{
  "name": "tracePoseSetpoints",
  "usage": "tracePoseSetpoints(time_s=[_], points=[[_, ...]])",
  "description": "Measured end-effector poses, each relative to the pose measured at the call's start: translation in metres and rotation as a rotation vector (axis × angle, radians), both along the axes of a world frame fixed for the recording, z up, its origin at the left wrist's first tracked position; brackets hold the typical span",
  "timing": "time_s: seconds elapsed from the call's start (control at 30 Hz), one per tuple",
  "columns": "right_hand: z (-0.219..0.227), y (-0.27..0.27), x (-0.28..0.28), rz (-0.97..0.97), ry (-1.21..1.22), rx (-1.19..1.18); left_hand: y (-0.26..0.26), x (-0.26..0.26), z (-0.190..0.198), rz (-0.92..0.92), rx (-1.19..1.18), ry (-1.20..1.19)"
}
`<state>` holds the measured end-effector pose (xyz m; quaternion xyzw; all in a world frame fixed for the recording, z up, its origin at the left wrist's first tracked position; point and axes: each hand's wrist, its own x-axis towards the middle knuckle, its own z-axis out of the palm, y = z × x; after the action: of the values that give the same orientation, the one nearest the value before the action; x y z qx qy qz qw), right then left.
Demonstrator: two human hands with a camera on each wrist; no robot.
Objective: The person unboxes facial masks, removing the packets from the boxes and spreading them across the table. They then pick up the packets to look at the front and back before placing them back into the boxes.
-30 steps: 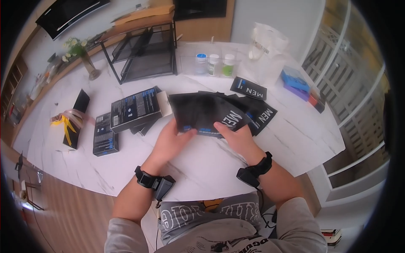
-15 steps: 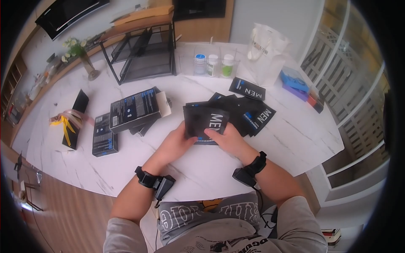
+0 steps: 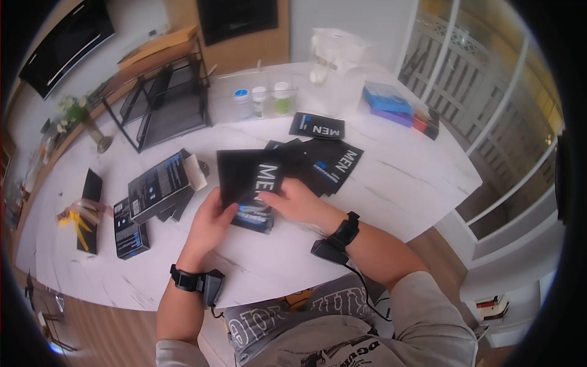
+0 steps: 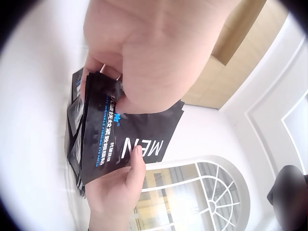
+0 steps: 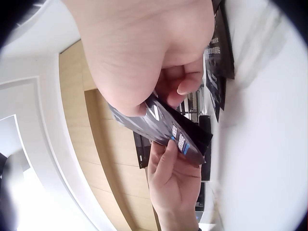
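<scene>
A small stack of black eye patch packets [image 3: 244, 168] marked MEN is between my two hands over the table. My left hand [image 3: 206, 225] grips its lower left edge, thumb on the front. On the right side my right hand [image 3: 299, 203] pinches it, thumb near the lettering. One packet's lower edge, with blue print, sticks out below the others. The left wrist view shows the layered edges of the held packets [image 4: 130, 130], while the right wrist view has them edge-on. Just behind lies a spread pile of similar packets [image 3: 330, 165], and beyond it a single packet [image 3: 317, 126].
Black cartons [image 3: 156, 186] lie stacked at left, the top one with its flap open. Further left is a ribbon-tied box [image 3: 90, 211]. At the back stand a mesh rack [image 3: 168, 101], a clear bin [image 3: 223, 113] with bottles and a white bag [image 3: 339, 61]. Blue and purple boxes [image 3: 388, 101] sit at right.
The fanned packets have been drawn together into a narrower stack held by both hands, and a packet's lower edge now slips out below. The head view has turned right.
</scene>
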<state>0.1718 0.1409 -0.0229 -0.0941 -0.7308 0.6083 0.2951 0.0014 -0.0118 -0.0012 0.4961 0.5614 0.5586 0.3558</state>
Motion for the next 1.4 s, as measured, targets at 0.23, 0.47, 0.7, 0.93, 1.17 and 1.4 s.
tracePoseSetpoints(time_s=[0.23,0.47,0.7,0.93,1.17,1.4], points=[[0.006,0.002,0.0,0.027,-0.14,-0.15,-0.003,0.003,0.007,0.061,-0.067,0.001],[0.004,0.012,-0.002,0.011,0.0,-0.244,-0.01,-0.015,0.01,0.161,-0.026,0.042],[0.008,0.025,0.004,-0.051,0.007,-0.318,-0.05,-0.076,0.083,0.376,0.019,0.64],[0.003,0.02,-0.001,-0.096,0.019,-0.242,-0.061,-0.172,0.072,0.193,-0.498,1.068],[0.0,0.025,-0.003,-0.157,0.068,-0.23,-0.054,-0.151,0.074,0.278,-0.456,1.048],[0.009,0.03,0.008,-0.127,0.193,-0.453,-0.05,-0.109,0.085,0.275,-0.26,1.124]])
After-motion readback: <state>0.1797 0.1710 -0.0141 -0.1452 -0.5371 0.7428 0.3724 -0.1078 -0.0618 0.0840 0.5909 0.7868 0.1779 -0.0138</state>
